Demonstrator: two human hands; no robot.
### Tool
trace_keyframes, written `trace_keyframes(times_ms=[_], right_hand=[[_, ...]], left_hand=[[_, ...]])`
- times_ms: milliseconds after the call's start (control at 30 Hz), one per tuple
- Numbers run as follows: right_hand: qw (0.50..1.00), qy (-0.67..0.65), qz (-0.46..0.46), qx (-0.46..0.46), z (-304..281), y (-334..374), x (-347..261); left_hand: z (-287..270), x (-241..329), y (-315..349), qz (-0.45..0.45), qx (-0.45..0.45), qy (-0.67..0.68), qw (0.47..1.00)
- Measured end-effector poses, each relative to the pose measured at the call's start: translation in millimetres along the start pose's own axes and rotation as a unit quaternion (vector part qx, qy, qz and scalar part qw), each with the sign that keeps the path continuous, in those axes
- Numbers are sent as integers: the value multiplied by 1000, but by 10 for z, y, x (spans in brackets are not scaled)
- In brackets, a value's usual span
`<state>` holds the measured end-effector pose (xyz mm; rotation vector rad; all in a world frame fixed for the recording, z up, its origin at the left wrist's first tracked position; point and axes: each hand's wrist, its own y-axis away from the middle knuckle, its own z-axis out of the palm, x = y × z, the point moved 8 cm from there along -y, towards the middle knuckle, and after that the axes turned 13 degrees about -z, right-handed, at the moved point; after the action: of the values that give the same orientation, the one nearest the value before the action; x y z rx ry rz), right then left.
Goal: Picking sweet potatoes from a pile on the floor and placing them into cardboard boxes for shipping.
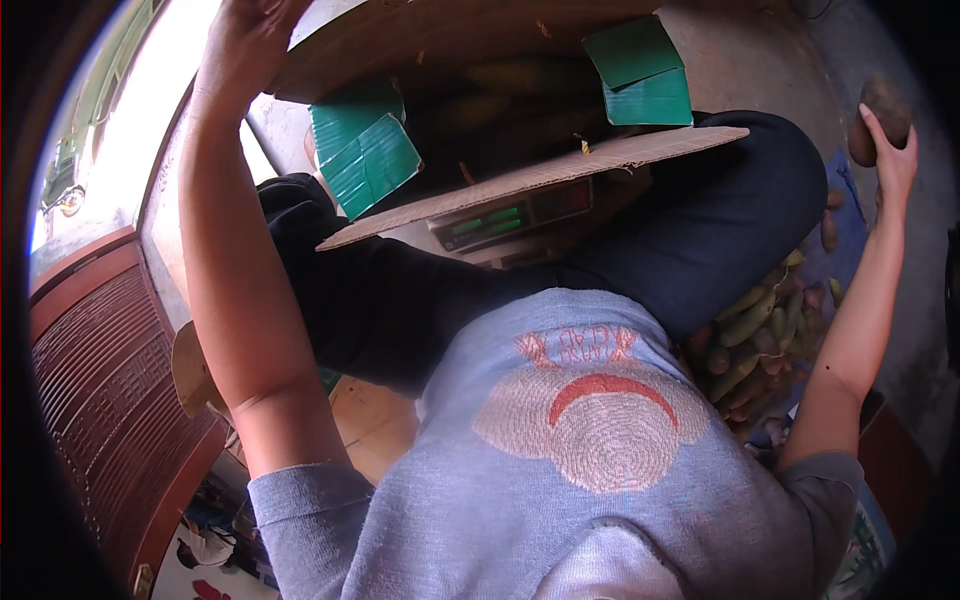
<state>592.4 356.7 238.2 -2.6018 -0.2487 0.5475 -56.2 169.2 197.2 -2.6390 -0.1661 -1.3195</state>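
My right hand (897,165) is held out far to the right, closed around a brown, rounded piece of produce (880,112). Its exact kind is hard to make out. At the upper left my left hand (262,18) reaches up beside the raised far flap of a cardboard box, and the top edge of the picture cuts off its fingers. The open cardboard box (540,157) stands in front of me between my legs, with green side flaps (368,150). Long, yellowish-green produce (535,78) lies dimly visible inside it.
Below the box's near flap shows a digital scale (485,225) with lit green digits. A pile of green and reddish-brown produce (750,335) lies by my right knee, partly on a blue sheet (838,215). A carved reddish-brown wooden panel (125,400) stands at the left.
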Motion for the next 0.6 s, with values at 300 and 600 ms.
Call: trace_keyframes(times_ms=[300,600], right_hand=[[937,-99,-302,-147,277,-3,-2473],[712,-36,-554,-430,1643,1215,-4267]], left_hand=[[139,80,62,29,0,-179,983],[124,121,126,21,24,-160,987]])
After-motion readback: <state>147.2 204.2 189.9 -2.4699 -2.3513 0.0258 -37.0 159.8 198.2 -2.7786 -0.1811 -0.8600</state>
